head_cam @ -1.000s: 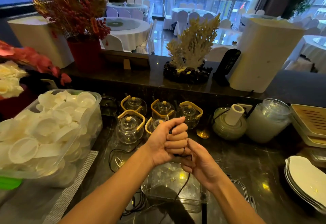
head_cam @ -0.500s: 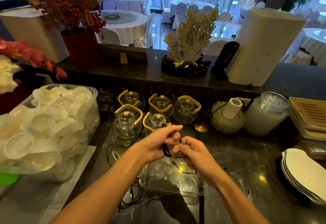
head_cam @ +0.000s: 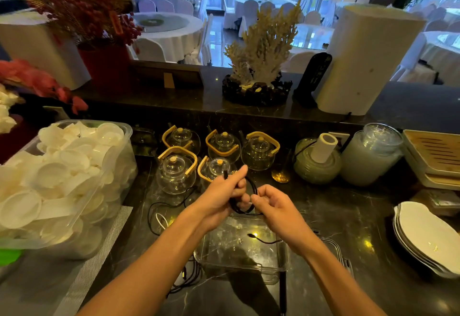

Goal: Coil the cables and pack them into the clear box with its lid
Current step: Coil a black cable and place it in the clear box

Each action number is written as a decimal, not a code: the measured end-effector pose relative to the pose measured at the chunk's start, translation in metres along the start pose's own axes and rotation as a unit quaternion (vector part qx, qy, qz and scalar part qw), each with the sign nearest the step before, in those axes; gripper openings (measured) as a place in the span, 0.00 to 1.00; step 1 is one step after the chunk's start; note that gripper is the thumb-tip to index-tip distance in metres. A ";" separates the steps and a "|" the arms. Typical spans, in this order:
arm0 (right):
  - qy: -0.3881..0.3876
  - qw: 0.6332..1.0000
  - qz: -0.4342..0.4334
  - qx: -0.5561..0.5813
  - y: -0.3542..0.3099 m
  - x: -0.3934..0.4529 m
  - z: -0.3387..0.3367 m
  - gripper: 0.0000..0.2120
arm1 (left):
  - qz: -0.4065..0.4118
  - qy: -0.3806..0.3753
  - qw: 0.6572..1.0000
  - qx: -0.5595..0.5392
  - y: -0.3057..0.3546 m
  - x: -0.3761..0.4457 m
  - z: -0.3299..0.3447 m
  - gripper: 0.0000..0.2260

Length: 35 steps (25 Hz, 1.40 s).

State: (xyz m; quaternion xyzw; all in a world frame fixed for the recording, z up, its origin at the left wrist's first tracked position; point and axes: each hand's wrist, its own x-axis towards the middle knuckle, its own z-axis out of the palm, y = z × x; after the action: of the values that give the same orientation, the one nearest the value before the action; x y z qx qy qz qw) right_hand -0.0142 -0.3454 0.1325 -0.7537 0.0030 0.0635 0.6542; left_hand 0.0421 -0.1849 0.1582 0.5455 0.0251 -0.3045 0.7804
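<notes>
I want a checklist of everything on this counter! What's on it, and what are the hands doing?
Surface: dark stone counter.
Job's things: clear box open below the hands; lid beside it on the right.
Clutter: glass teapots, tub of plastic cups, jar, white plates.
Hands: left hand and right hand both hold a black cable coil.
Cables: more loose cables on the counter.
Surroundings: dining hall with white tables.
</notes>
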 end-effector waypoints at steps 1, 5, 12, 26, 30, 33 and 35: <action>-0.001 1.000 0.013 0.016 0.000 -0.001 0.003 0.12 | -0.017 -0.029 0.997 -0.066 -0.001 0.001 0.000 0.18; -0.068 0.992 0.103 -0.024 0.009 -0.007 0.003 0.28 | -0.053 -0.124 0.967 -0.216 0.009 0.003 -0.010 0.16; -0.164 0.966 0.194 0.037 0.026 0.021 -0.058 0.15 | -0.108 -0.190 0.965 -0.143 0.009 -0.007 -0.015 0.18; 0.088 0.991 0.007 -0.098 -0.035 -0.011 0.021 0.07 | -0.033 0.090 0.995 -0.029 -0.023 0.016 0.009 0.13; 0.107 0.993 0.038 -0.016 -0.017 -0.031 0.029 0.03 | -0.032 0.071 0.987 -0.139 -0.022 0.017 0.012 0.10; 0.073 0.996 0.044 0.019 -0.005 -0.042 0.027 0.05 | -0.039 0.005 0.974 -0.221 -0.017 0.016 0.012 0.11; 0.044 0.995 0.064 0.056 0.001 -0.048 0.021 0.07 | -0.046 -0.047 0.966 -0.251 -0.015 0.016 0.008 0.12</action>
State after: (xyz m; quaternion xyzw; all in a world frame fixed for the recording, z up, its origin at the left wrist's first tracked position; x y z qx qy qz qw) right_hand -0.0642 -0.3287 0.1337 -0.7164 0.0835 0.0715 0.6890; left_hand 0.0450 -0.2022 0.1434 0.3152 0.0896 -0.3492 0.8779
